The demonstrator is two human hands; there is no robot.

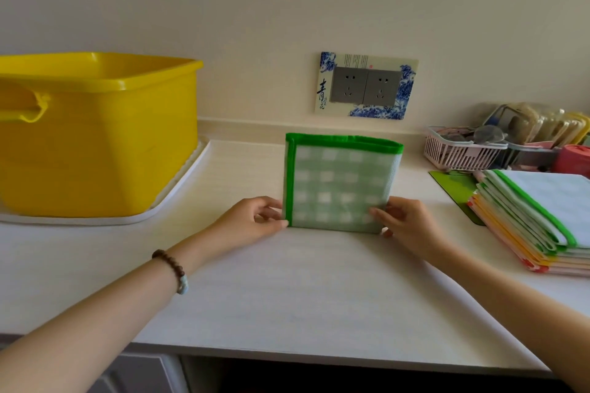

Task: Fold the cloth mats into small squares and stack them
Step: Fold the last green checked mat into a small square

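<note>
A green-checked cloth mat with a bright green border (340, 185), folded into a square, lies in the middle of the white countertop (287, 297). The left hand (252, 223) pinches its near left corner and the right hand (405, 220) pinches its near right corner. To the right sits a stack of folded cloth mats with green, yellow and orange edges (536, 217). On the far left a yellow plastic tub (95, 137) stands on a white tray (178, 198).

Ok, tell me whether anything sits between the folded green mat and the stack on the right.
Nothing visible does. The left hand and right hand pinch the near corners of the green mat, and only bare counter lies between it and the stack of folded mats. The pink basket stands further back, off that path.
</note>
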